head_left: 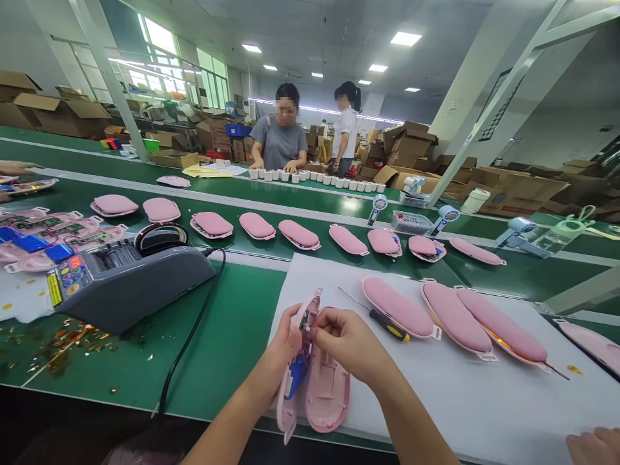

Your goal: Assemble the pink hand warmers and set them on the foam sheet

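Note:
My left hand (278, 349) is closed round one pink plastic shell half (287, 423), tilted up on its edge. Inside that half are a blue battery (299, 369) and a small green circuit board (305, 318). The matching pink shell half (329, 407) lies beside it with its hollow side up. My right hand (346, 339) has its thumb and forefinger pinched together close to the circuit board, over the top of the second half. Whatever is between those fingertips is too small to make out.
To the right lie a screwdriver (390, 325) and several pink cases (458, 320) on a white sheet (402, 387). A grey tape dispenser (130, 281) with a black cable stands left. More cases line the conveyor (310, 258). Another person's hand (595, 445) shows at lower right.

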Available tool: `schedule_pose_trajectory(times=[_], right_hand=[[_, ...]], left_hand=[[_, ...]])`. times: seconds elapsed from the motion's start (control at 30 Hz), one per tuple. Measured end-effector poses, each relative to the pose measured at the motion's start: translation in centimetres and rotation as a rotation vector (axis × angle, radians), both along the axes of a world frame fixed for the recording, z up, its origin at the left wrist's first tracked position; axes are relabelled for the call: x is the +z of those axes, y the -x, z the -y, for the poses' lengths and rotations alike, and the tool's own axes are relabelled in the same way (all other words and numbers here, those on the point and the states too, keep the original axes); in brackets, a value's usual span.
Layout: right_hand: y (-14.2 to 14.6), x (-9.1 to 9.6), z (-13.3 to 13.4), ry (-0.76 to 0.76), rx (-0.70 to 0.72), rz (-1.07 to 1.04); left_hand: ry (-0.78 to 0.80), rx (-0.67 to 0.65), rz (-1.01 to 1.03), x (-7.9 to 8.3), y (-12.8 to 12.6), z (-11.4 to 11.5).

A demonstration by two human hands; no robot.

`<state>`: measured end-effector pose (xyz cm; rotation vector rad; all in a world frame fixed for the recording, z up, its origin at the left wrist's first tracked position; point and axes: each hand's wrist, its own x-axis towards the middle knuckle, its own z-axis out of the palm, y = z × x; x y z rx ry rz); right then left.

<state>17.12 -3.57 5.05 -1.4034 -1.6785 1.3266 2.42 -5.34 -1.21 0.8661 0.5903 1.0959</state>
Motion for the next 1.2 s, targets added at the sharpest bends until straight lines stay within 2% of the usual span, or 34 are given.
schedule_pose_trajectory(times=[0.23,0.37,0.53,0.8,0.97,1.07,1.13,1.2], right_hand=[[-0.2,0.6,0.3,-0.040,0.022,0.078],[-0.4,0.3,0.2,0.002,0.015,0.063],[-0.6,0.0,0.1,0.019,0.001,0.077],[-0.7,0.8,0.6,-0.091,0.036,0.190],[-1.0,0.4,0.1,-0.078,0.092,0.117],[-0.9,-0.1,-0.5,-0.033,0.077,0.048],[-1.0,-0.3,-0.9,-0.015,0.064,0.016],[-1.7,-0.6,-0.9,-0.087,-0.038,0.060]], left_hand=[[0.004,0.006,0.101,0.8,-0.3,0.2],[0.028,-0.036,0.127,0.8,-0.4,0.2],[-0.006,-0.063,0.009,0.5,0.0,0.2],[-0.096,-0.039,-0.133,-0.4,-0.1,0.0],[-0.120,-0.052,-0.167,-1.0,0.2,-0.6],[-0.087,-0.064,-0.113,-1.1,0.3,-1.2],[-0.008,-0.076,-0.061,-1.1,0.1,-1.7],[0.110,-0.069,0.008,-1.1,-0.1,-2.1]])
